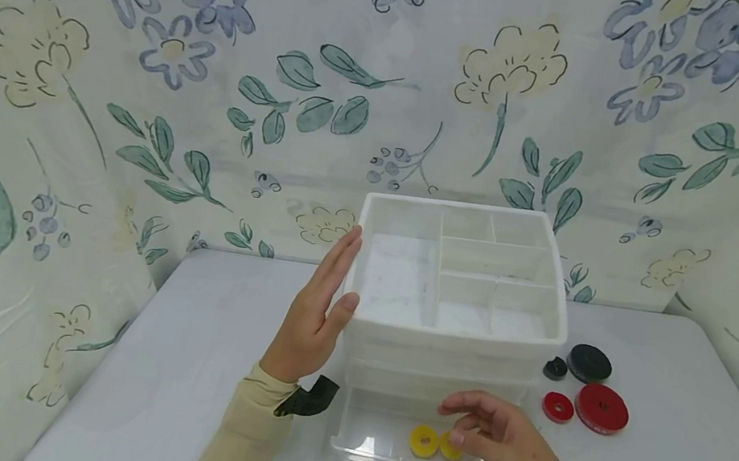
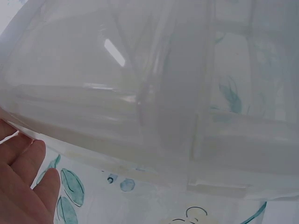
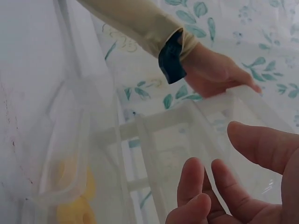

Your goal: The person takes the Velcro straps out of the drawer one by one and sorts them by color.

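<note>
A white plastic drawer organizer (image 1: 455, 352) with a divided top tray stands on the table, its clear lower drawer (image 1: 369, 455) pulled out. My left hand (image 1: 309, 326) rests along the organizer's left side, fingers extended and thumb near the front corner. In the drawer lie two small yellow discs with centre holes: the left disc (image 1: 425, 441) shows whole, while the right disc (image 1: 448, 449) is partly hidden by my thumb in the head view. Over the drawer's right part hovers my right hand (image 1: 509, 450), fingers loosely bent. The right wrist view shows nothing between these fingers (image 3: 191, 182).
Right of the organizer lie a large black disc (image 1: 589, 364), a small black piece (image 1: 555, 368), a large red disc (image 1: 602, 408) and a small red ring (image 1: 557, 407). A floral-patterned cloth (image 1: 347, 15) hangs behind the white table (image 1: 205, 334).
</note>
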Tool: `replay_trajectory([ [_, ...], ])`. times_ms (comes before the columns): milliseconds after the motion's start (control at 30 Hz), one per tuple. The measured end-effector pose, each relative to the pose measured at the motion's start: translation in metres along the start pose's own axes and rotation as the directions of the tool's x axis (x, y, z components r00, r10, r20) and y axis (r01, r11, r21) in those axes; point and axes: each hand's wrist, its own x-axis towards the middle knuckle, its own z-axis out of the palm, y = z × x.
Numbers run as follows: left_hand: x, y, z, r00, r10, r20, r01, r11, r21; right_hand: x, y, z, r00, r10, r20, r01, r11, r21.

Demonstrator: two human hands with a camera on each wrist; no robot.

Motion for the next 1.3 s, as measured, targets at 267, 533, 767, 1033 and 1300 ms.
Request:
replay_trajectory([
  [267,0.001,0.001,0.0,1.0,-0.01,0.007,0.01,1.0,0.004,0.004,0.006,-0.004,0.999,-0.037,-0.015,0.035,0.996,-0.081],
  [533,0.001,0.0,0.0,1.0,0.0,0.003,0.0,1.0,0.001,0.008,0.01,-0.006,0.997,-0.064,-0.034,0.055,0.973,-0.225],
  [767,0.001,-0.001,0.001,1.0,0.022,-0.007,-0.022,1.0,-0.01,0.008,0.013,-0.005,0.991,-0.127,-0.036,0.097,0.885,-0.456],
  [1033,0.001,0.001,0.0,1.0,0.002,0.003,-0.002,1.0,0.001,0.009,0.013,0.001,0.993,-0.101,-0.062,0.043,0.794,-0.607],
  [1300,0.001,0.0,0.001,1.0,-0.002,-0.001,0.002,1.0,-0.005,0.009,0.01,0.007,0.994,-0.089,-0.071,0.018,0.742,-0.67],
])
